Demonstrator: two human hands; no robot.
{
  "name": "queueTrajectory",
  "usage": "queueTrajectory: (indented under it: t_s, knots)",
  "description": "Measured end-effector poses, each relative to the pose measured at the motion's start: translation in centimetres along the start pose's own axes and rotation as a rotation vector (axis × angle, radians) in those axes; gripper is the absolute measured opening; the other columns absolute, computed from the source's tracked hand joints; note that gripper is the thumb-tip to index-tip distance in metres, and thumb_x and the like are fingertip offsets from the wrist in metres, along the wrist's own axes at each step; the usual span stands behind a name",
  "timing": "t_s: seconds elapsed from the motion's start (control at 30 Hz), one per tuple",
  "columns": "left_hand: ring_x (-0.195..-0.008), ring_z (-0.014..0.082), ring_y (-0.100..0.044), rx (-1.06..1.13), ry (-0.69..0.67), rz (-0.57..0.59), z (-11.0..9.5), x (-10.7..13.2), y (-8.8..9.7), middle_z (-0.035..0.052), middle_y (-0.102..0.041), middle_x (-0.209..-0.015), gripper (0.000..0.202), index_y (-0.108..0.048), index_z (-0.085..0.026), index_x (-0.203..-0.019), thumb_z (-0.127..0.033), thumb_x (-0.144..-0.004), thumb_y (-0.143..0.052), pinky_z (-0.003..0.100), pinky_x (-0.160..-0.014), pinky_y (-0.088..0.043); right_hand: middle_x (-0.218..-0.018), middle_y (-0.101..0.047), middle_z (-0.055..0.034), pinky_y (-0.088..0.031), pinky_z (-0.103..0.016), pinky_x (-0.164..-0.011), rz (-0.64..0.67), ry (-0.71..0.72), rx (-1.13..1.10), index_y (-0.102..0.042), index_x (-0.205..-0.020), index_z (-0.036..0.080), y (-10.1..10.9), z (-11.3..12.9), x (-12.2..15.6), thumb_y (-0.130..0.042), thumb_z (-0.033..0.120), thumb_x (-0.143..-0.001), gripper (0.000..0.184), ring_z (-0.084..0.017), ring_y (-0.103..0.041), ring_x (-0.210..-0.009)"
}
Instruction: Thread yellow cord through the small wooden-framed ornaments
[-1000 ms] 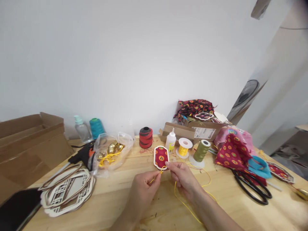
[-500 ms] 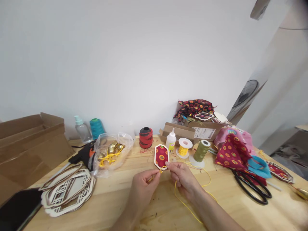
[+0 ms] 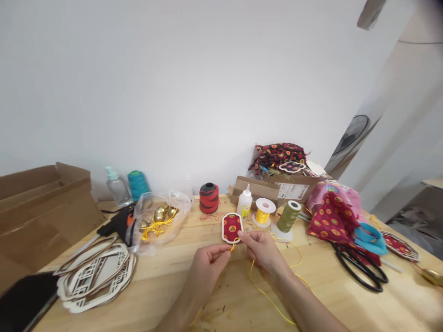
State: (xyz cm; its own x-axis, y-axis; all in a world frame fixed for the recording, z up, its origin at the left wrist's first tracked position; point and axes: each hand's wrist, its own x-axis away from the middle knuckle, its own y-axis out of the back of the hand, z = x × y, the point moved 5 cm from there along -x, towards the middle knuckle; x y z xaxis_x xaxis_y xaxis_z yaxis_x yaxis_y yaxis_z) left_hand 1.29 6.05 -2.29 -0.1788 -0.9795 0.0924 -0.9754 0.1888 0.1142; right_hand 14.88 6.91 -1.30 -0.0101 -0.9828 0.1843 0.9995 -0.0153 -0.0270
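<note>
On the wooden worktop (image 3: 235, 295) I register a stack of laser-cut wooden frames (image 3: 97, 276) at the near-left corner, a fabric-faced wooden plaque (image 3: 231, 228) mid-worktop, and long-handled scissors (image 3: 349, 266) near the right edge.

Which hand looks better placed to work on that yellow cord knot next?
Probably the left hand: its fingertips sit right at the knot in the yellow cord. The right hand is close too, but its fingers rest nearer the edge of the red panel.
</note>
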Motion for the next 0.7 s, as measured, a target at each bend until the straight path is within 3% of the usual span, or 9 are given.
queueTrajectory:
  t_s: [0.23,0.4,0.57,0.7]
  knots:
    - [-0.057,0.0145,-0.050,-0.055,-0.051,0.071,-0.5,-0.1,-0.5,0.0009,-0.064,-0.063,0.029,-0.067,-0.012,-0.084,-0.029,-0.070,-0.048,0.021,-0.051,-0.034,-0.026,-0.028,0.0093,-0.009,-0.020,-0.034,0.133,0.009,0.139,-0.054,-0.048,0.012,0.1,0.8,0.2,-0.053,0.053,-0.064,0.044,-0.002,-0.019,-0.027]
    - [-0.051,0.0122,-0.045,-0.092,-0.033,0.052,-0.4,0.0,-0.5,-0.0022,-0.057,-0.053,0.029,-0.067,-0.012,-0.075,-0.032,-0.069,-0.048,0.020,-0.049,-0.031,-0.029,-0.028,0.0108,-0.008,-0.019,-0.032,0.241,0.006,-0.124,-0.058,-0.068,0.012,-0.1,1.5,0.9,-0.055,0.044,-0.069,0.032,-0.002,-0.016,-0.028]
    - [-0.047,0.0100,-0.039,-0.126,-0.080,0.068,-0.6,0.1,-0.4,-0.0050,-0.048,-0.047,0.028,-0.063,-0.012,-0.061,-0.033,-0.070,-0.048,0.019,-0.045,-0.027,-0.029,-0.027,0.0116,-0.009,-0.017,-0.031,0.291,-0.025,-0.373,-0.058,-0.069,0.011,-0.6,1.0,0.8,-0.056,0.035,-0.072,0.024,-0.001,-0.015,-0.027]
    - [-0.050,0.0112,-0.042,-0.136,-0.097,0.079,-0.9,0.3,-0.4,-0.0037,-0.051,-0.050,0.027,-0.063,-0.012,-0.065,-0.032,-0.071,-0.047,0.020,-0.048,-0.030,-0.030,-0.026,0.0116,-0.010,-0.016,-0.030,0.290,-0.044,-0.425,-0.059,-0.071,0.010,-0.6,0.9,0.6,-0.056,0.031,-0.072,0.021,-0.001,-0.015,-0.027]
